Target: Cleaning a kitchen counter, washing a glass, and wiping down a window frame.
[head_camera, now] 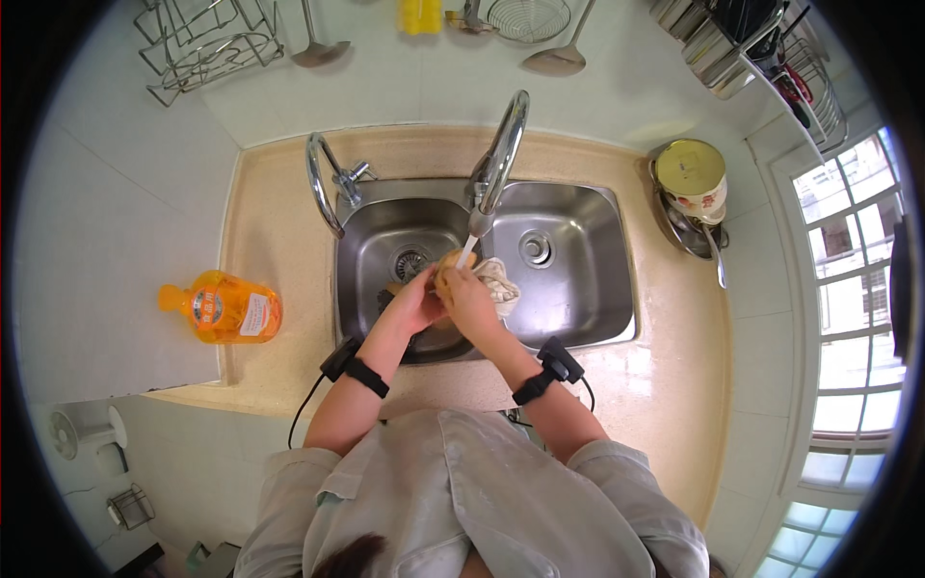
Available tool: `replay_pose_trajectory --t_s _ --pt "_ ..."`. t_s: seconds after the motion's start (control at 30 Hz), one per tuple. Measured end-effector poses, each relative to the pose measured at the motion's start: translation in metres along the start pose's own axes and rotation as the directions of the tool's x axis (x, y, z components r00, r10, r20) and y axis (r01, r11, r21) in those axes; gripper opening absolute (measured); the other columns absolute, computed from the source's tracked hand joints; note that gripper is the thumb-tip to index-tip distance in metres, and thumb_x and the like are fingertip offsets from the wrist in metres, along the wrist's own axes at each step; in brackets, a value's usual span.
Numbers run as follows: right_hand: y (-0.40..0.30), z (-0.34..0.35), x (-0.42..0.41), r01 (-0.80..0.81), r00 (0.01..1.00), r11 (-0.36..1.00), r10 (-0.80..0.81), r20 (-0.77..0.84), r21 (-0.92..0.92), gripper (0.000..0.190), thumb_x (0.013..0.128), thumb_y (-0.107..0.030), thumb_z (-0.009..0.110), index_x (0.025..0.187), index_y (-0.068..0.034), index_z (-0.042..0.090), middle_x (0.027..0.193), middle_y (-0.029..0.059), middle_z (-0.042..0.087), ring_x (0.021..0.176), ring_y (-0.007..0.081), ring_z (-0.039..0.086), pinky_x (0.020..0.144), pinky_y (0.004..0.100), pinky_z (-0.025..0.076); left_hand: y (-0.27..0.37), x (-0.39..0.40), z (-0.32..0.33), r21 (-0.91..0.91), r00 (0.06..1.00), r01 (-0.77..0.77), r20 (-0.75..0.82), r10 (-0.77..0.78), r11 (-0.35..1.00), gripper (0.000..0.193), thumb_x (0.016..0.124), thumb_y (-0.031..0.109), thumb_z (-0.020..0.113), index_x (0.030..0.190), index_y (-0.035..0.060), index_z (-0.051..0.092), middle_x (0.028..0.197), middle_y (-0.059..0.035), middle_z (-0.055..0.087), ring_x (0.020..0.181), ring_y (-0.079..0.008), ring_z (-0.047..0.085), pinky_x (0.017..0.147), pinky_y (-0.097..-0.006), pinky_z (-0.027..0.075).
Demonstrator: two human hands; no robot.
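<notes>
My left hand (419, 298) and my right hand (468, 298) are together over the left basin of a double stainless steel sink (365, 231). Both hold a light brown, roundish item (449, 273), perhaps a potato, under water from the tall chrome faucet (508, 141). Just right of my right hand a pale cloth (497, 285) lies over the divider between the basins. Below my hands, partly hidden, something dark and something brownish lie in the left basin.
A second, thinner chrome faucet (318, 170) stands at the back left. An orange bottle of liquid (235, 307) is on the left counter. A lidded tin (691, 173) and a metal pan (678, 225) are on the right counter. Ladles (560, 61) hang on the back wall.
</notes>
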State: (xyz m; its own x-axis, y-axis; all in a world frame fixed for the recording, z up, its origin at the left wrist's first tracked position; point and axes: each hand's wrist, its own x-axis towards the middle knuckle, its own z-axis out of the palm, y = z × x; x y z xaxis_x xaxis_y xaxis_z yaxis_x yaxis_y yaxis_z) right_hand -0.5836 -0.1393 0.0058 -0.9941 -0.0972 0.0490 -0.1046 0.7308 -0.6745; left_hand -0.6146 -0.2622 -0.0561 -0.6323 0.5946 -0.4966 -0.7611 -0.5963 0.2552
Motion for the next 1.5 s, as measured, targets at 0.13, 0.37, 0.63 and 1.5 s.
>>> replay_pose_trajectory --t_s 0.13,0.37,0.63,1.5 --pt "-0.015 -0.015 -0.025 0.364 0.930 0.926 -0.368 -0.016 -0.104 0.014 0.073 -0.005 0.056 0.085 0.000 0.051 0.090 0.0158 0.052 0.088 0.0340 0.050 0.077 0.0408 0.041 0.006 0.024 0.005 0.099 0.995 0.100 -0.025 -0.098 0.990 0.031 0.093 0.024 0.040 0.108 -0.0009 0.049 0.095 -0.0136 0.060 0.087 -0.0242 0.060 0.081 -0.0322 0.049" --pt "-0.021 -0.054 -0.023 0.250 0.962 0.949 -0.267 0.064 0.194 0.018 0.073 -0.009 0.063 0.085 -0.001 0.052 0.088 0.0125 0.054 0.080 0.0278 0.053 0.071 0.0344 0.043 0.003 0.037 -0.005 0.137 0.953 -0.024 0.302 -0.019 0.990 0.021 0.088 0.016 0.045 0.102 0.0015 0.052 0.089 -0.0095 0.059 0.081 -0.0190 0.060 0.072 -0.0288 0.051" --pt "0.027 -0.014 0.025 -0.197 0.901 0.203 0.423 0.095 0.959 0.016 0.081 -0.017 0.063 0.091 -0.008 0.056 0.091 0.0019 0.057 0.079 0.0146 0.055 0.068 0.0295 0.045 -0.003 0.009 0.038 0.438 0.950 -0.230 -0.092 0.298 0.869 0.023 0.088 0.027 0.046 0.101 0.0099 0.055 0.094 -0.0036 0.057 0.086 -0.0153 0.057 0.073 -0.0286 0.049" --pt "0.060 0.033 -0.007 -0.418 0.826 -0.576 0.081 0.558 0.703 0.013 0.084 -0.006 0.048 0.095 -0.003 0.054 0.091 0.0066 0.058 0.082 0.0165 0.058 0.073 0.0280 0.049 -0.043 -0.042 0.094 0.848 0.372 -0.376 0.507 0.778 -0.373 0.009 0.061 0.003 0.056 0.069 0.0038 0.054 0.082 -0.0100 0.055 0.084 -0.0317 0.048 0.074 -0.0393 0.041"
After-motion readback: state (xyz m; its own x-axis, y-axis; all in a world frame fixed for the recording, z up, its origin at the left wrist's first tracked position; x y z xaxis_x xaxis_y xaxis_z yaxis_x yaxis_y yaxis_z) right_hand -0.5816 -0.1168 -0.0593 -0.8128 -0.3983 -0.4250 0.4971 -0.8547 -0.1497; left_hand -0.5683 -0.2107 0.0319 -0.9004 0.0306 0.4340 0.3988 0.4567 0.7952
